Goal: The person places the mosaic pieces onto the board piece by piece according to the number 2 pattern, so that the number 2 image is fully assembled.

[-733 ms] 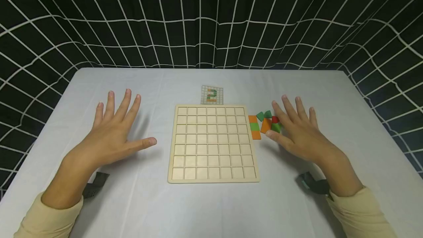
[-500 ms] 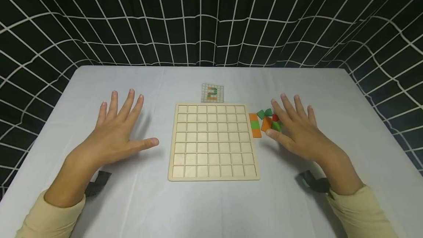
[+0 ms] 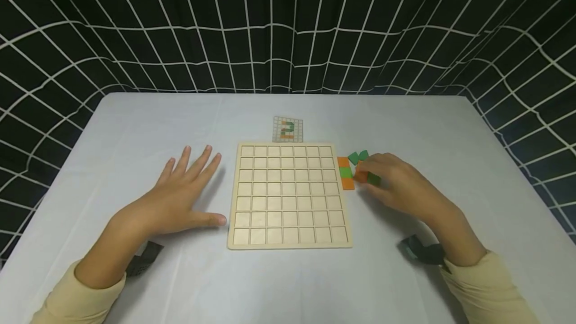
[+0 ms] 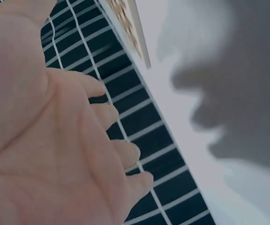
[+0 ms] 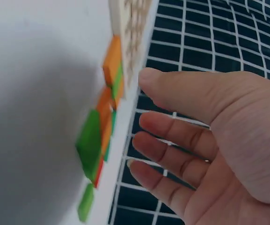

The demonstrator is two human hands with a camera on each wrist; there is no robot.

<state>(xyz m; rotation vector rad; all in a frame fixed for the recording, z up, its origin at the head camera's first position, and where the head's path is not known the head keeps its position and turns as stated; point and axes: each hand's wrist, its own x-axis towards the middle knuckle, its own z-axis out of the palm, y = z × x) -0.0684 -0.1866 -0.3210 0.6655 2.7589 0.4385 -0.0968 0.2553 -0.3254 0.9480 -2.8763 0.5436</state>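
Observation:
A pale wooden grid board [image 3: 290,190] lies at the middle of the table. My left hand [image 3: 173,206] spreads its fingers left of it, thumb close to its left edge, holding nothing. Over the loose pieces at the board's right hovers my right hand [image 3: 402,186], fingers bent and nothing between thumb and fingertips. Under and beside it are an orange piece [image 3: 361,177], two dark green pieces [image 3: 353,158] and a green piece [image 5: 89,145]. A red piece [image 5: 98,171], hidden from the head view, shows in the right wrist view, near a separate light green piece [image 5: 85,202].
Along the board's right edge runs a column of orange tiles [image 3: 348,184] with a light green tile [image 3: 345,172] between them. Behind the board lies a small card [image 3: 288,130] with a gridded figure. A dark curtain with white grid lines [image 3: 288,29] stands past the white table's [image 3: 180,114] far edge.
My left hand has moved right and nearer to me, toward the board. The right hand's fingers, straight and spread before, have bent down over the pieces.

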